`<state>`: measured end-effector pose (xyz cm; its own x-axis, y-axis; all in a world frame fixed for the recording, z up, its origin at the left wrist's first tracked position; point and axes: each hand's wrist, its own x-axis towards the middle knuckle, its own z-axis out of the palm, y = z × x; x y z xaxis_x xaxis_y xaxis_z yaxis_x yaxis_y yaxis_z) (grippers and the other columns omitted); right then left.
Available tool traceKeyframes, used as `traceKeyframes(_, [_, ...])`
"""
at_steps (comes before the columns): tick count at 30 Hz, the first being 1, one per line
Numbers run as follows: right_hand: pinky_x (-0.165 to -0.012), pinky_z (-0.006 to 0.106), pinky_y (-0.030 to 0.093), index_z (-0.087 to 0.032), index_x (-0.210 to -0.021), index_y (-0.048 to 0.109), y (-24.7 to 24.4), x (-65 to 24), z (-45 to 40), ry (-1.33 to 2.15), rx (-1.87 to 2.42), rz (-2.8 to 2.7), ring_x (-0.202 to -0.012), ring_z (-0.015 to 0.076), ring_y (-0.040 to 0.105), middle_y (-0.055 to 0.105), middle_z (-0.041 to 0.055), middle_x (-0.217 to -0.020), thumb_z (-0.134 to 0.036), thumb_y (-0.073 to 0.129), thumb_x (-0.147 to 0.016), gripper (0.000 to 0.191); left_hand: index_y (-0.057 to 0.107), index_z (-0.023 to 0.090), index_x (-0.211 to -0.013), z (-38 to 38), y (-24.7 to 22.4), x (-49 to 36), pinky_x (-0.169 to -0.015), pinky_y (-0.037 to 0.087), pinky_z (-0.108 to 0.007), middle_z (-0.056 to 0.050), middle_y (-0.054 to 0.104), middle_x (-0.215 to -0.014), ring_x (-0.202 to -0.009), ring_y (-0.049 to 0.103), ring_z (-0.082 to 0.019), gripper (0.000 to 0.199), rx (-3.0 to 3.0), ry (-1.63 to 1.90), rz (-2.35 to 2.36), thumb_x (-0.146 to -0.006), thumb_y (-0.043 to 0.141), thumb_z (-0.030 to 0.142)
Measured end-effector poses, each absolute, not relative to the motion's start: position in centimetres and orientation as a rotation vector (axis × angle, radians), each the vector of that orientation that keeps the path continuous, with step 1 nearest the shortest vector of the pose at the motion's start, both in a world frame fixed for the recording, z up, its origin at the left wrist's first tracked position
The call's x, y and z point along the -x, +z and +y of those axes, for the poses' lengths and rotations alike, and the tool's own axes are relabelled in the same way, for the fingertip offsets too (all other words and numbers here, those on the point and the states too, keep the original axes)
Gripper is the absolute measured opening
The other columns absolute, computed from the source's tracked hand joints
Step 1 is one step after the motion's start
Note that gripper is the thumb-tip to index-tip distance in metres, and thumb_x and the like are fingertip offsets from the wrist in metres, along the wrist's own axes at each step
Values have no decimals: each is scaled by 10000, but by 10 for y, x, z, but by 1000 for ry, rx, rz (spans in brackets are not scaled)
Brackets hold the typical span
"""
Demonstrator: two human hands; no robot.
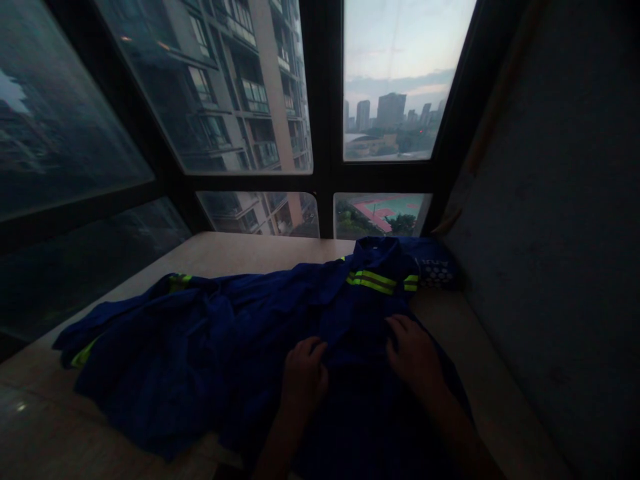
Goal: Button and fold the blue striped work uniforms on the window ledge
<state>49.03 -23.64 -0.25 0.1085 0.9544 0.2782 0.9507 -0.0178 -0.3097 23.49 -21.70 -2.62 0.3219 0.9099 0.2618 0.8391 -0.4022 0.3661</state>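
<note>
A dark blue work garment (260, 320) with yellow-green reflective bands lies spread over a pale window ledge. Its collar is near the window, and one banded part reaches out to the far left. My left hand (304, 373) is over the middle of the garment, fingers curled toward the cloth. To its right, my right hand (413, 350) rests at the garment's upper part below the chest band, thumb and fingers bent with a gap between them. The light is dim, and whether either hand pinches cloth is hard to make out.
The pale ledge (240, 250) runs beneath dark-framed windows (323, 120). A dark blue item with white dots (437, 272) lies beside the collar, against the grey wall (555, 253) at the right. Buildings and a sports court show outside.
</note>
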Motion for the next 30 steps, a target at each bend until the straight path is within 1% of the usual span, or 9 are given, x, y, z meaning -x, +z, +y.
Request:
traceKeyframes(3, [-967, 363, 412, -215, -1254, 623, 4, -452, -213, 37, 1816, -1964, -1170, 258, 553, 627, 113, -1275, -180, 521, -877, 393, 644, 192, -1190, -202, -17, -266, -1013, 465, -438, -110, 637, -1235, -1157, 576, -253, 408, -2402, 807, 1512, -817, 531, 73])
traceKeyframes(6, [-889, 343, 434, -198, -1095, 687, -21, -435, -187, 217, 1879, -1879, -1059, 252, 604, 686, 120, -1109, -149, 550, -859, 277, 642, 172, -1161, -181, -23, -294, -1017, 472, -412, -112, 652, -1187, -1121, 594, -238, 357, -2317, 821, 1472, -845, 505, 77])
traceKeyframes(8, [-830, 299, 450, -188, -986, 707, -46, -438, -174, 326, 1907, -1782, -948, 216, 645, 704, 108, -997, -128, 526, -870, 223, 640, 172, -1153, -168, -35, -308, -1015, 476, -387, -101, 662, -1162, -1110, 606, -222, 359, -2278, 794, 1459, -844, 494, 61])
traceKeyframes(9, [-812, 279, 456, -188, -970, 708, -58, -441, -170, 355, 1898, -1748, -912, 198, 658, 708, 101, -975, -129, 497, -891, 232, 636, 173, -1157, -163, -42, -313, -1011, 479, -372, -97, 663, -1158, -1106, 611, -213, 367, -2267, 787, 1451, -843, 489, 53])
traceKeyframes(13, [-853, 249, 481, -188, -1030, 704, -84, -458, -163, 369, 1808, -1667, -969, 175, 677, 722, 94, -1048, -190, 407, -959, 305, 623, 161, -1181, -151, -68, -323, -988, 488, -376, -113, 647, -1181, -1100, 617, -225, 362, -2230, 766, 1461, -853, 497, 73])
traceKeyframes(16, [-863, 264, 505, -180, -985, 710, -89, -462, -162, 389, 1743, -1614, -954, 186, 690, 737, 89, -1015, -218, 442, -936, 276, 617, 158, -1190, -147, -78, -324, -976, 482, -378, -116, 629, -1187, -1102, 607, -235, 318, -2208, 749, 1485, -893, 504, 141])
traceKeyframes(19, [-868, 278, 523, -174, -967, 718, -93, -462, -162, 419, 1686, -1588, -944, 193, 700, 748, 85, -1000, -227, 498, -894, 238, 608, 185, -1224, -147, -80, -322, -936, 485, -335, -97, 624, -1195, -1085, 612, -218, 326, -2208, 714, 1494, -912, 514, 184])
traceKeyframes(24, [-913, 305, 523, -187, -1010, 737, -98, -459, -164, 446, 1634, -1624, -989, 202, 700, 749, 86, -1053, -233, 533, -875, 249, 656, 237, -1174, -148, -75, -321, -806, 482, -277, -67, 658, -1129, -974, 637, -190, 310, -2216, 648, 1515, -939, 463, 172])
traceKeyframes(30, [-928, 326, 516, -183, -1118, 723, -95, -451, -169, 443, 1700, -1692, -1030, 217, 691, 734, 106, -1116, -252, 482, -935, 311, 681, 212, -1086, -146, -76, -318, -853, 468, -264, -56, 682, -1078, -989, 633, -171, 302, -2188, 678, 1483, -942, 429, 131])
